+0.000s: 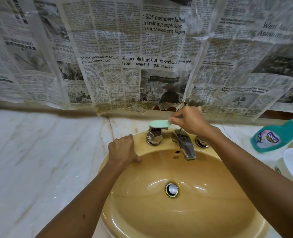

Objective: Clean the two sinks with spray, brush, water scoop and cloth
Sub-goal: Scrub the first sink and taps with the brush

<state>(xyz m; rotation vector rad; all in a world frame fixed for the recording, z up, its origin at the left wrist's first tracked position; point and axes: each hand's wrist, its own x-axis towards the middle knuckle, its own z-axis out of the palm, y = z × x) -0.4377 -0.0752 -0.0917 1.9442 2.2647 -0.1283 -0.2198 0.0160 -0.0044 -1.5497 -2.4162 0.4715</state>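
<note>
Right hand [188, 120] grip on brush [159, 124]

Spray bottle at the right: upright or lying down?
Lying down: the teal spray bottle rests on its side on the marble counter, label facing up.
</note>
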